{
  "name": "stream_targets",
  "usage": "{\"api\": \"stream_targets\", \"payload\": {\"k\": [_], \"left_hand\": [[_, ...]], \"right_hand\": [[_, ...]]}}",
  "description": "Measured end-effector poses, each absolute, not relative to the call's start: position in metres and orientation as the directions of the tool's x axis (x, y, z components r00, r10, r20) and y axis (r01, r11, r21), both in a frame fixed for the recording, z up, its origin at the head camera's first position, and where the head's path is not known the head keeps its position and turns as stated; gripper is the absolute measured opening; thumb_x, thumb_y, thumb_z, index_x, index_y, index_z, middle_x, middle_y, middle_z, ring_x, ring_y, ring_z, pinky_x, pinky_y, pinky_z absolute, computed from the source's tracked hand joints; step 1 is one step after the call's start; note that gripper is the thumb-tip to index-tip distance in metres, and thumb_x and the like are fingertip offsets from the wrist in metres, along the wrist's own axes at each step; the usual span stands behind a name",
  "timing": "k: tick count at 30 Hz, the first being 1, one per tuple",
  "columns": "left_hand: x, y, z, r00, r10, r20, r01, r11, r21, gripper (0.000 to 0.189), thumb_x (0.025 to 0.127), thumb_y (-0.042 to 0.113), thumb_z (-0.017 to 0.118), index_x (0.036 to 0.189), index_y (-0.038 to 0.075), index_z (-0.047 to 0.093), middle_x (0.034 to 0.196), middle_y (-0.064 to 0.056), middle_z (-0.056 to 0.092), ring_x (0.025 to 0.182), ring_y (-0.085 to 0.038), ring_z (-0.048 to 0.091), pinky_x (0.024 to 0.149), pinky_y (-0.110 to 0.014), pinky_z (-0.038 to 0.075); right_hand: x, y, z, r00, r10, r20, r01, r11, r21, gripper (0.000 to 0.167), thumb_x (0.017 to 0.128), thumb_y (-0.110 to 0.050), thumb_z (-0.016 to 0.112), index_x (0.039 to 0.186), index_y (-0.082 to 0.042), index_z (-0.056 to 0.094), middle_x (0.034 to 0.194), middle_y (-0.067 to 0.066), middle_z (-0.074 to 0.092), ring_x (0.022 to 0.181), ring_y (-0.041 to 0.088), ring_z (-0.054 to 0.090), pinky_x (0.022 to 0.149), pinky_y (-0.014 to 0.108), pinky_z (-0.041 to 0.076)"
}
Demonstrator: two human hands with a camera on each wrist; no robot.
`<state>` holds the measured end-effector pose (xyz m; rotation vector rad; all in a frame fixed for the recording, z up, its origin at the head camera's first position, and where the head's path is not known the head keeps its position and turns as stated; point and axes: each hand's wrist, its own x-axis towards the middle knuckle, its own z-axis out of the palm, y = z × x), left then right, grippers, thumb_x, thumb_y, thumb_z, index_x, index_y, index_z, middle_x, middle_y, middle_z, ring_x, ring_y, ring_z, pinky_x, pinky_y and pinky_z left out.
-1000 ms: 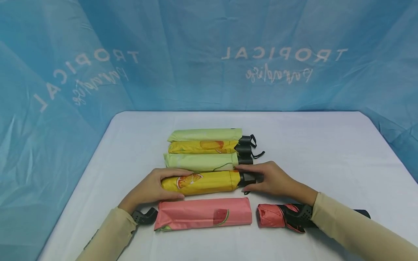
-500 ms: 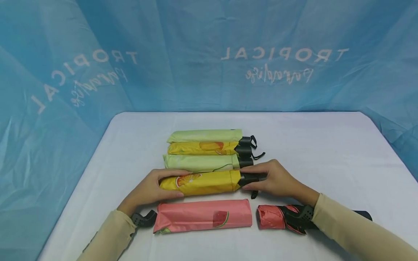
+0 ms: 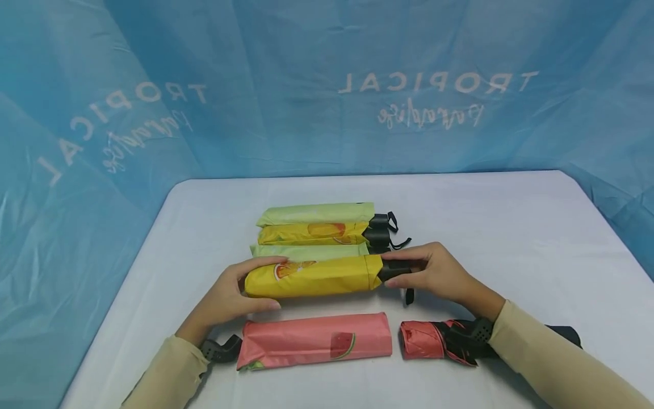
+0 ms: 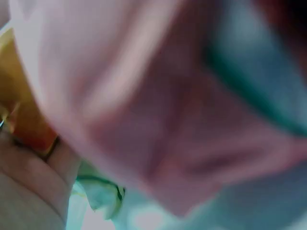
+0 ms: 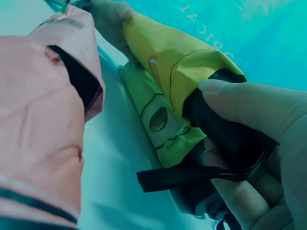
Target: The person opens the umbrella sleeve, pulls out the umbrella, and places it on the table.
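A folded yellow umbrella [image 3: 317, 279] with an orange-slice print is held between both hands, lifted a little off the table. My left hand [image 3: 227, 295] grips its left end, thumb in front and fingers behind. My right hand [image 3: 441, 275] grips the black handle [image 5: 223, 120] at the other end, and a black wrist strap [image 5: 180, 178] hangs from it. Behind lie a light green umbrella [image 3: 306, 251], partly hidden, another yellow umbrella [image 3: 296, 234] and a farther green umbrella [image 3: 317, 213], side by side with handles to the right. Pink fabric blurs most of the left wrist view.
Nearer the front lies a pink watermelon-print umbrella [image 3: 306, 342], close to my left wrist. A red and black folded umbrella [image 3: 424, 339] lies under my right forearm, partly covered. All rest on a white table [image 3: 485, 221] with blue curtains [image 3: 286, 125] behind and at the left.
Both hands have raised the yellow umbrella off the table and slightly away, so it now overlaps the green one behind. My right hand has closed farther around the handle. The strap now dangles.
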<state>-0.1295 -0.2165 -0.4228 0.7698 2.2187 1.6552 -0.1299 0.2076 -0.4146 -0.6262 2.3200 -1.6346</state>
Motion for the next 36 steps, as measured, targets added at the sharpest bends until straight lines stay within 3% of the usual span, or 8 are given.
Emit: {"api": "stream_targets", "payload": {"k": [4,10,16,21,28,31,36], "left_hand": [[-0.126,-0.211,-0.419,-0.865,0.487,0.126,0.28,0.258,0.925,0.072,0.078,0.012,0.092,0.142,0.025,0.062,0.14,0.001,0.061,0.115,-0.021,0.061,0.089,-0.029,0.055],[-0.122,-0.208,-0.413,-0.887,0.436,0.149,0.284,0.264,0.922,0.067,0.079,0.01,0.09,0.139,0.023,0.065,0.133,0.0,0.064,0.107,-0.022,0.063,0.083,-0.029,0.055],[-0.119,-0.207,-0.41,-0.885,0.444,0.139,0.265,0.234,0.935,0.065,0.08,0.007,0.089,0.139,0.021,0.065,0.131,-0.003,0.065,0.102,-0.024,0.064,0.078,-0.032,0.057],[-0.119,-0.206,-0.409,-0.871,0.466,0.153,0.272,0.2,0.941,0.065,0.079,0.006,0.089,0.138,0.02,0.065,0.132,-0.005,0.065,0.101,-0.026,0.065,0.076,-0.033,0.059],[-0.118,-0.207,-0.412,-0.879,0.448,0.162,0.284,0.222,0.933,0.064,0.079,0.007,0.09,0.136,0.021,0.067,0.131,-0.002,0.066,0.102,-0.025,0.064,0.078,-0.032,0.057],[-0.121,-0.207,-0.414,-0.88,0.449,0.156,0.287,0.241,0.927,0.064,0.078,0.01,0.091,0.135,0.023,0.067,0.133,-0.001,0.065,0.104,-0.024,0.064,0.079,-0.031,0.057],[-0.124,-0.209,-0.413,-0.876,0.456,0.159,0.299,0.253,0.92,0.064,0.077,0.012,0.092,0.135,0.024,0.068,0.135,0.0,0.065,0.108,-0.024,0.063,0.081,-0.031,0.057]], "right_hand": [[-0.13,0.208,-0.414,-0.896,-0.444,0.01,-0.155,0.29,-0.944,0.048,0.079,-0.02,0.091,0.124,-0.018,0.076,0.085,0.004,0.073,0.053,0.01,0.04,0.045,0.026,0.033],[-0.128,0.208,-0.41,-0.899,-0.437,-0.009,-0.12,0.267,-0.956,0.048,0.08,-0.016,0.089,0.126,-0.014,0.075,0.079,0.004,0.07,0.053,0.009,0.04,0.047,0.025,0.035],[-0.123,0.21,-0.403,-0.904,-0.427,-0.012,-0.109,0.257,-0.96,0.048,0.082,-0.016,0.088,0.127,-0.013,0.074,0.096,0.006,0.077,0.062,0.011,0.06,0.055,0.024,0.051],[-0.12,0.213,-0.396,-0.906,-0.423,-0.003,-0.103,0.228,-0.968,0.047,0.084,-0.016,0.086,0.129,-0.014,0.073,0.117,0.008,0.074,0.086,0.022,0.073,0.07,0.034,0.062],[-0.12,0.217,-0.398,-0.914,-0.404,-0.024,-0.084,0.248,-0.965,0.045,0.085,-0.018,0.086,0.128,-0.018,0.074,0.123,0.007,0.072,0.082,0.022,0.069,0.063,0.031,0.059],[-0.118,0.218,-0.397,-0.918,-0.395,-0.028,-0.078,0.248,-0.965,0.046,0.084,-0.018,0.087,0.128,-0.017,0.074,0.122,0.008,0.072,0.086,0.026,0.071,0.066,0.035,0.061],[-0.114,0.219,-0.392,-0.937,-0.346,-0.045,-0.064,0.297,-0.953,0.046,0.083,-0.023,0.088,0.127,-0.02,0.075,0.12,0.006,0.073,0.079,0.026,0.068,0.062,0.036,0.059]]}}
